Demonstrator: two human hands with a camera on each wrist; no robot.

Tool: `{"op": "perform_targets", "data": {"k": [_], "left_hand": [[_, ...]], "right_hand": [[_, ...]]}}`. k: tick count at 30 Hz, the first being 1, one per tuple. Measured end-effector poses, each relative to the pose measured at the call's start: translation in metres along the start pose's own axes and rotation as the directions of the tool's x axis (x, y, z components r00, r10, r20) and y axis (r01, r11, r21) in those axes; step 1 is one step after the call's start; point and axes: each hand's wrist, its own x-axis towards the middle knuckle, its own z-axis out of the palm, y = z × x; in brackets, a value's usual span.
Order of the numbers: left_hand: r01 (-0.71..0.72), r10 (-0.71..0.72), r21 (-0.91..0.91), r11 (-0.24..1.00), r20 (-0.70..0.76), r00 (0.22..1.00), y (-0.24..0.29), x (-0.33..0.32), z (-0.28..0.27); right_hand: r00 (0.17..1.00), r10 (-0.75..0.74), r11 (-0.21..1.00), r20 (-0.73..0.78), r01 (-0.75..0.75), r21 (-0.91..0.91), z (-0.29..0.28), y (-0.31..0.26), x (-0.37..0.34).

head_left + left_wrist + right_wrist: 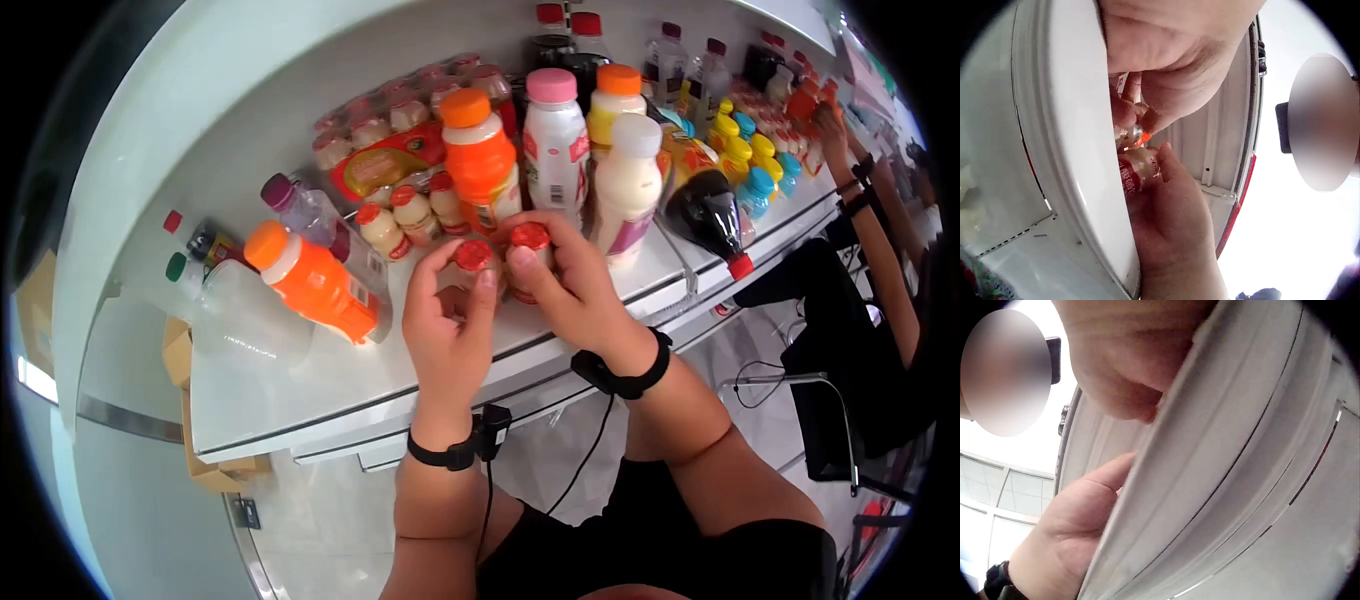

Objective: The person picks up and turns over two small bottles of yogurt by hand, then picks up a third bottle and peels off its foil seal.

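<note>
- The left hand (450, 325) pinched the left small bottle (473, 254), red cap up, in a thumb-and-finger grip.
- The right hand (580, 295) pinched the right small bottle (530, 236), also red-capped, just beside it.
- Both were near the front edge of the shelf (270, 395); whether they touched it could not be told.
- Beyond them stood a pink-capped bottle (556, 145) and a white-capped bottle (629, 190).
- An orange bottle (318, 285) was to their left.

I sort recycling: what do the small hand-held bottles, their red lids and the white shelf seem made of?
Small bottles: likely plastic, smooth and glossy, given highlights on their pale walls. Red lids: shiny, possibly foil, though thin plastic would look similar. White shelf: glossy by its faint reflections; painted metal or laminate, unclear.
</note>
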Motion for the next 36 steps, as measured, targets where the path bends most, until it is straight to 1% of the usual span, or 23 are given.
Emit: {"op": "perform_targets", "data": {"k": [1,2,3,4,5,6,8,11,12,13,14,15,18,21,24,26,27,30,33,36], "left_hand": [[-0.004,0.004,-0.017,1.0,0.013,1.0,-0.003,0.001,0.001],[-0.003,0.004,-0.041,0.999,0.037,0.999,-0.004,0.001,0.008],[0.022,-0.021,-0.028,0.999,0.011,1.0,-0.004,-0.002,0.003],[0.0,0.0,-0.022,1.0,-0.011,1.0,-0.001,-0.003,-0.007],[-0.008,0.008,-0.042,0.999,0.001,1.0,0.0,-0.003,0.0],[-0.014,0.015,-0.063,0.998,0.012,1.0,0.001,-0.003,0.008],[-0.004,0.004,0.008,1.0,0.025,1.0,0.0,-0.001,-0.001],[0.001,-0.006,0.078,0.997,0.066,0.998,-0.003,0.002,0.005],[0.006,-0.012,0.109,0.994,0.056,0.998,-0.003,-0.002,-0.001],[-0.009,0.005,0.089,0.996,0.045,0.999,-0.003,-0.001,0.0],[-0.008,0.005,0.072,0.997,0.044,0.999,-0.004,-0.001,0.002],[-0.007,0.004,0.055,0.998,0.041,0.999,-0.005,-0.001,0.003],[0.009,-0.012,0.051,0.999,0.045,0.999,-0.007,0.001,0.005],[0.005,-0.009,0.072,0.997,0.055,0.998,-0.004,-0.003,0.008],[-0.002,-0.001,0.049,0.999,0.053,0.999,-0.003,-0.003,0.008],[0.005,-0.005,0.004,1.0,0.06,0.998,-0.003,-0.003,0.007],[0.001,-0.002,0.013,1.0,0.063,0.998,-0.004,-0.003,0.005],[-0.007,0.005,0.029,1.0,0.069,0.998,-0.004,-0.004,0.004],[-0.002,0.0,0.042,0.999,0.066,0.998,-0.002,-0.005,0.007],[-0.015,0.011,0.052,0.999,0.068,0.998,-0.004,-0.004,0.007]], "right_hand": [[0.998,-0.056,0.998,-0.024,0.057,0.027,0.003,0.008,0.002],[0.991,-0.128,0.991,-0.037,0.127,-0.038,-0.002,0.011,0.001],[0.979,-0.199,0.976,-0.043,0.194,-0.103,-0.006,0.014,0.002],[0.96,-0.277,0.952,-0.029,0.27,-0.148,0.002,0.016,0.006],[0.974,-0.221,0.97,-0.05,0.214,-0.118,-0.002,0.009,0.004],[0.998,-0.061,0.995,-0.014,0.06,-0.075,0.001,0.001,0.002],[0.968,-0.237,0.971,-0.078,0.233,-0.062,0.007,0.008,0.005],[0.92,-0.385,0.909,-0.072,0.364,-0.202,-0.001,0.013,0.008],[0.962,-0.27,0.958,-0.049,0.262,-0.118,0.002,0.009,0.006],[0.988,-0.151,0.988,-0.026,0.15,-0.045,0.0,0.002,0.003],[0.999,-0.036,0.999,0.005,0.036,0.028,-0.003,-0.004,0.001],[0.997,-0.074,0.997,-0.028,0.074,0.019,-0.003,-0.006,0.002],[0.999,-0.036,0.997,0.006,0.036,-0.065,-0.009,-0.009,0.002],[0.991,-0.129,0.989,-0.037,0.126,-0.075,-0.005,0.003,0.003],[0.998,-0.059,0.998,-0.031,0.058,-0.036,-0.006,-0.001,0.003],[0.998,-0.044,0.999,-0.04,0.042,-0.033,-0.007,-0.001,0.003],[0.998,-0.032,0.999,-0.045,0.031,-0.031,-0.006,0.0,0.002],[0.996,-0.07,0.994,-0.062,0.065,-0.089,-0.006,0.0,0.004],[0.986,-0.148,0.98,-0.072,0.137,-0.142,-0.006,0.003,0.006],[0.993,-0.11,0.986,-0.049,0.103,-0.132,-0.006,0.003,0.007]]}}
